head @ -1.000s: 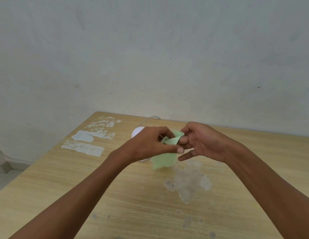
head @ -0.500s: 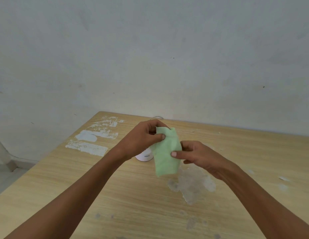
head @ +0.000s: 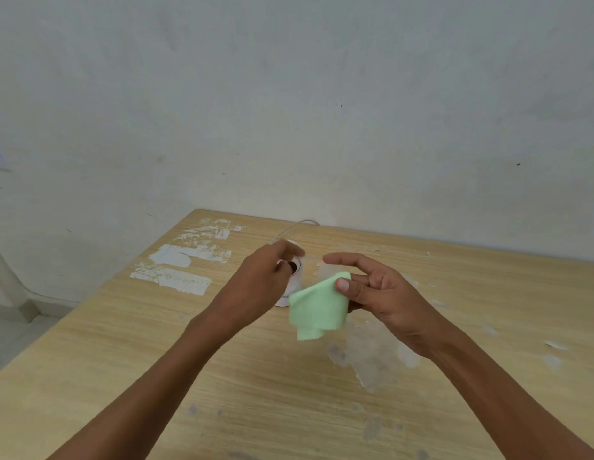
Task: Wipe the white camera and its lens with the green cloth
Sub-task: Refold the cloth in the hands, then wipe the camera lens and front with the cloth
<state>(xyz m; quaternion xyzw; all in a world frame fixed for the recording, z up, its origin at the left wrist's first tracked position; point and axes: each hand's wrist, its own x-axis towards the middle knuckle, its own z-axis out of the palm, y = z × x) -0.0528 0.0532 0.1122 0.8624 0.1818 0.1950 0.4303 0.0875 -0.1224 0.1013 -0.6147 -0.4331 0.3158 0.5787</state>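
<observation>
Where the pale wall (head: 289, 111) meets it, a wooden table (head: 123, 376) fills the lower frame, its top marked with white scraped patches (head: 176, 270) at far left and a greyish worn patch (head: 372, 356) near the middle. Left arm: reaches in from lower left, the left hand (head: 259, 287) curled around the camera (head: 294, 287), fingers on its upper part; how firmly it grips cannot be told. Right arm: reaches in from lower right, the right hand (head: 378, 293) raised above the table, thumb and fingers pinching the cloth, index finger stretched out free. Cloth (head: 317, 310): light green, hanging loose from the pinch, just right of the camera and overlapping its lower edge in view; whether they touch cannot be told. Camera: white, upright on the table near the far edge, mostly hidden behind the left hand. Lens (head: 293, 266): dark, round, showing beside the left fingers. Cable (head: 290, 227): thin, white, looping behind the camera toward the wall.
</observation>
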